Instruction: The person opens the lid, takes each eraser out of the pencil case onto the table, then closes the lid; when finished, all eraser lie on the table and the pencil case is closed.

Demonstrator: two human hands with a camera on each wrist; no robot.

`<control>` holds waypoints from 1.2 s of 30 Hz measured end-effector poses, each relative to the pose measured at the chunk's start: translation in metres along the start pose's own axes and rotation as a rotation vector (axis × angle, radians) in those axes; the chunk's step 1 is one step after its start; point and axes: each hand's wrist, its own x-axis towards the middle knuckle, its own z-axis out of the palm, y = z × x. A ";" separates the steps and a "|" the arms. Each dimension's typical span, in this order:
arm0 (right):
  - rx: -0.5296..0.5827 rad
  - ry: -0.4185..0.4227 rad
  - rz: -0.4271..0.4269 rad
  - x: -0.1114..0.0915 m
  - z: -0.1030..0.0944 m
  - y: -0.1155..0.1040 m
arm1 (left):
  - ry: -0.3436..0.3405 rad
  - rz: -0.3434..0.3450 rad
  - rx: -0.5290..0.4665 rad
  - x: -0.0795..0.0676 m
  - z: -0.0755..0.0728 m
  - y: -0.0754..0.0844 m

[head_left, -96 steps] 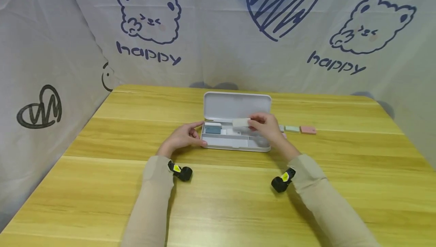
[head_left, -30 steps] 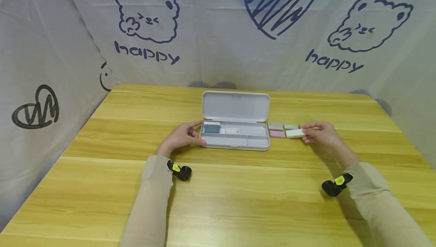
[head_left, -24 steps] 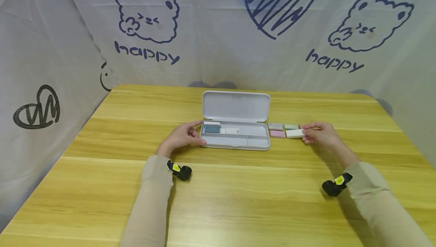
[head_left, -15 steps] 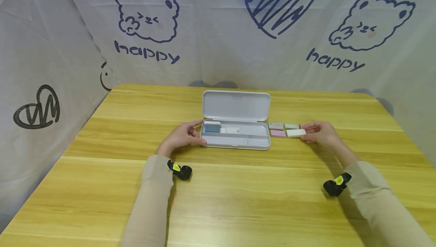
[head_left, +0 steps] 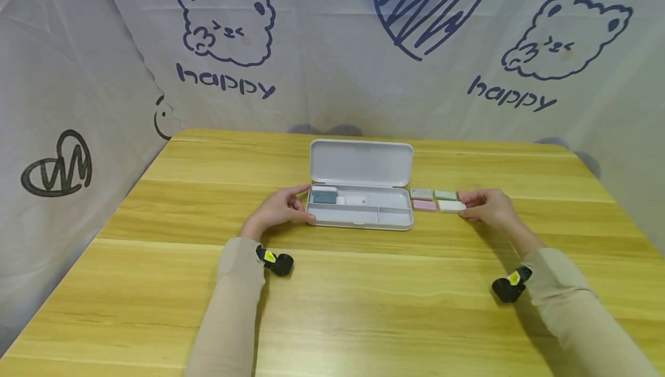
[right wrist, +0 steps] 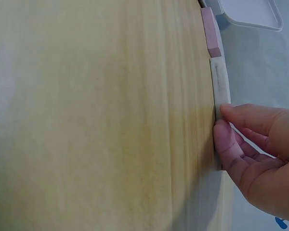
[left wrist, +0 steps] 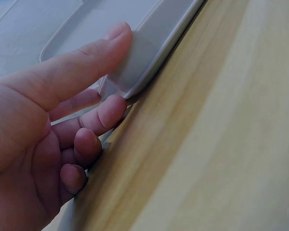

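Note:
A white pencil case [head_left: 358,215] lies on the table with its lid up. My left hand [head_left: 277,208] grips its left end; in the left wrist view the thumb [left wrist: 116,32] lies over the rim and the other fingers curl against the outer side. Inside, a blue-grey block [head_left: 324,197] and small white pieces [head_left: 355,200] sit in the back compartment. To its right, my right hand [head_left: 489,208] holds the right end of a white eraser [head_left: 449,206] between thumb and fingertips. The eraser lies flat beside a pink eraser [head_left: 424,205]. A reddish block behind is mostly hidden by my fingers.
A grey block [head_left: 421,193] and a pale green block [head_left: 445,195] form the row behind the white and pink erasers, close to the case's right side. The wooden table [head_left: 332,308] ends at the back against a white printed curtain [head_left: 332,48].
My right hand has carried the white eraser from above the case to the table on the right. The eraser, tilted earlier, now lies flat beside the pink one. The left hand stays put.

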 end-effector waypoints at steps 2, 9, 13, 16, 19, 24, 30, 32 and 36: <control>-0.006 0.005 0.005 0.000 0.000 -0.001 | 0.003 -0.004 0.005 0.007 0.001 -0.011; -0.069 0.037 -0.010 0.001 -0.003 -0.008 | 0.005 -0.002 -0.001 0.015 0.001 -0.025; -0.082 0.031 -0.017 0.000 -0.002 -0.015 | 0.007 -0.005 -0.004 0.015 0.001 -0.025; -0.062 0.014 -0.026 0.000 0.000 -0.021 | 0.008 -0.010 -0.001 0.016 0.001 -0.026; -0.051 0.011 -0.041 0.002 0.004 -0.025 | 0.006 -0.012 0.000 0.016 0.001 -0.026; -0.057 0.034 -0.069 0.005 0.012 -0.033 | 0.007 -0.009 0.000 0.015 0.001 -0.027; -0.066 0.048 -0.121 0.010 0.023 -0.044 | 0.008 0.009 -0.017 0.016 0.001 -0.028; -0.064 0.058 -0.130 0.011 0.026 -0.047 | 0.007 0.009 -0.024 0.016 0.001 -0.029; -0.036 0.079 -0.145 0.015 0.033 -0.052 | -0.001 0.008 -0.024 0.015 0.000 -0.027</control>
